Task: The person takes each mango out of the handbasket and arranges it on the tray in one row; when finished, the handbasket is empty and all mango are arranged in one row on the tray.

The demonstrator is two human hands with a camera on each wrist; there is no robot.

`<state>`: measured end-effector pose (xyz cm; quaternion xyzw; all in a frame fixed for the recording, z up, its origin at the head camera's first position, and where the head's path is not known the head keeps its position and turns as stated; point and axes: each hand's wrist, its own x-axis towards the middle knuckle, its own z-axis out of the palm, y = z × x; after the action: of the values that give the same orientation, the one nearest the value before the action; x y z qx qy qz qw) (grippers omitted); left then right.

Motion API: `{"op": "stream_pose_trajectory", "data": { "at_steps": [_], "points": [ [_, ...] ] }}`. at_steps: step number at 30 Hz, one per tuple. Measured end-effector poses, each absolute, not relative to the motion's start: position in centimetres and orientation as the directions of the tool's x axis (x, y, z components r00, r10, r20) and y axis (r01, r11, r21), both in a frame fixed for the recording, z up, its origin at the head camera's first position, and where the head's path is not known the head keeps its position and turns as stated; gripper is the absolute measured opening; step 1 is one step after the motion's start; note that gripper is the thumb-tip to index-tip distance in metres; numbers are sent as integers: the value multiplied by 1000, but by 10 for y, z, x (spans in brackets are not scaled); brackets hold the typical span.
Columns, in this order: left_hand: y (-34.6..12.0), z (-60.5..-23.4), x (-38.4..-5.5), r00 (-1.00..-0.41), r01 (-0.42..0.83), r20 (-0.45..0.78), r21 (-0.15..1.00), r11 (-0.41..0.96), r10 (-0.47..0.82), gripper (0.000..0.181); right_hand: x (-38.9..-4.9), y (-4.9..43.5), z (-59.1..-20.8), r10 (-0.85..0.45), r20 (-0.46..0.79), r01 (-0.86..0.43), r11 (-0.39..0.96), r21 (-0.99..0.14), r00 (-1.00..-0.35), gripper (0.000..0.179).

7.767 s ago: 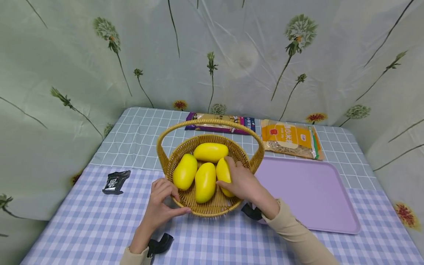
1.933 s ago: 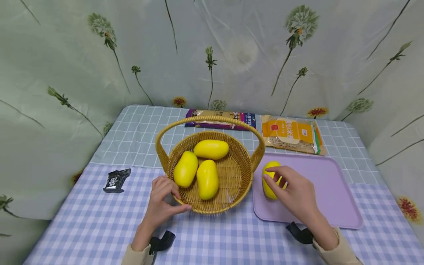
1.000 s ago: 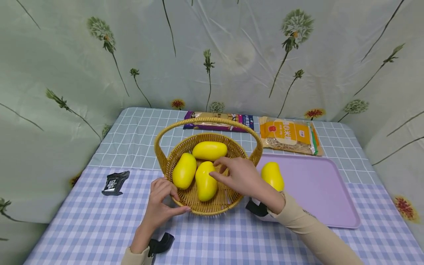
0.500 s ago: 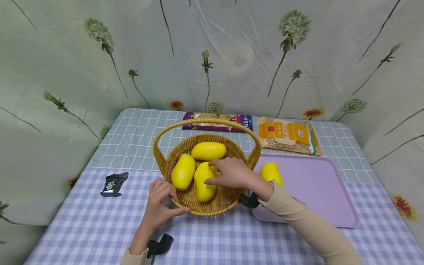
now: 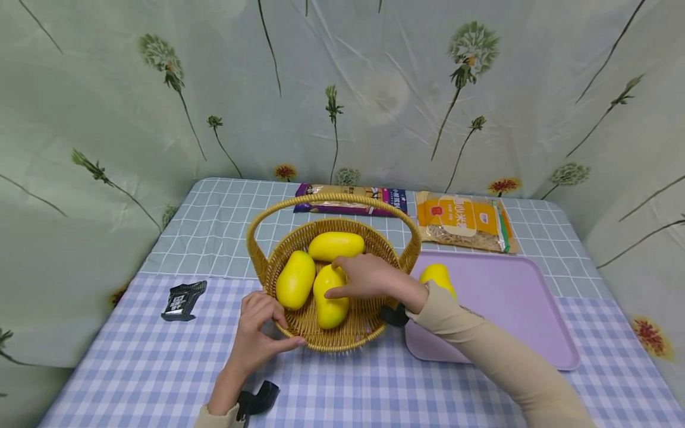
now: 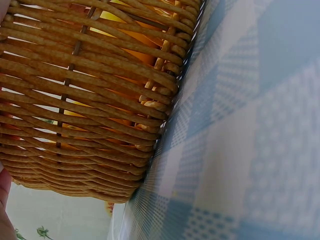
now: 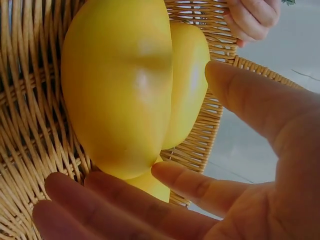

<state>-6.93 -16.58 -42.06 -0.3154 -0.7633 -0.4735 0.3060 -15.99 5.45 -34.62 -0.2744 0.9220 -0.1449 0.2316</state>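
A wicker basket (image 5: 334, 347) with a tall arched handle holds three yellow mangoes: a front mango (image 5: 327, 312), a left mango (image 5: 295, 280) and a back mango (image 5: 338, 245). My left hand (image 5: 259, 328) grips the basket's near-left rim, thumb in front and fingers over the edge. Over the front mango reaches my right hand (image 5: 369, 276), its thumb across the fruit and its index finger by the top end. In the right wrist view the fingers are spread around that mango (image 7: 117, 90), not closed on it. Another mango (image 5: 436, 276) lies on a lilac tray (image 5: 508, 309), partly behind my right sleeve.
An orange food bag (image 5: 462, 223) and a long purple packet (image 5: 350, 205) lie along the back of the table. To the left sits a small black wrapped packet (image 5: 184, 301). The basket's handle (image 5: 334, 197) arches above the fruit. Checked cloth (image 5: 134, 356) covers the table.
A mango has gone from the basket's right side to the tray, where my right hand let go of it. That hand has come back over the front mango. My left hand stays on the rim.
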Motion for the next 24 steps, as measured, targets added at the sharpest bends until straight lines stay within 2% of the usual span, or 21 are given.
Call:
{"op": "stream_pose_trajectory", "data": {
  "at_steps": [13,24],
  "points": [
    [-165,-421,-69,-603,778,775,519,355,188,47,-168,39,-355,-575,-372,-435,808,-398,-728,75],
    [-171,-442,-75,-621,763,763,535,363,180,45,-173,33,-364,-551,-394,-397,822,-408,-735,78]
  ]
}}
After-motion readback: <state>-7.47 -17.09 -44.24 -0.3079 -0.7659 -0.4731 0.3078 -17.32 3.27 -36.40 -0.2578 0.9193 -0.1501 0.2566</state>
